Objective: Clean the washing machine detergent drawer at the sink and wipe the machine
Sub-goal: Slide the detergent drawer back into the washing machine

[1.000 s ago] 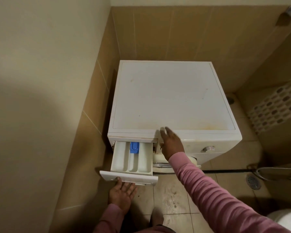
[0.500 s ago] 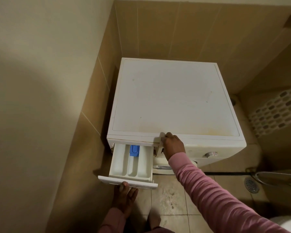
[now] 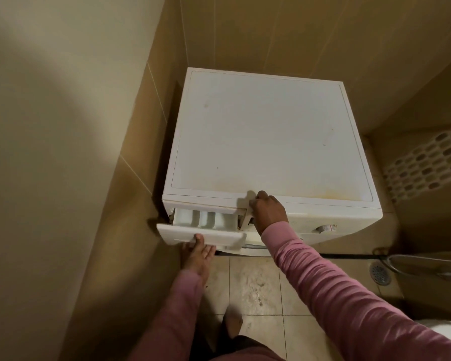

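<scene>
1. Detergent drawer [image 3: 214, 237], partly pulled out, sits just above the left hand [image 3: 197, 254], whose thumb and fingers pinch its front panel.
2. Right hand [image 3: 268, 212], fingers curled, grips the washing machine [image 3: 266, 136] front edge, with the drawer just to its left.

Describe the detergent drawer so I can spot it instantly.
Find the white washing machine in the tiled corner. At its front upper left, the detergent drawer juts out, left hand holding its front. Unlike the dial to its right, it shows open compartments.
</scene>
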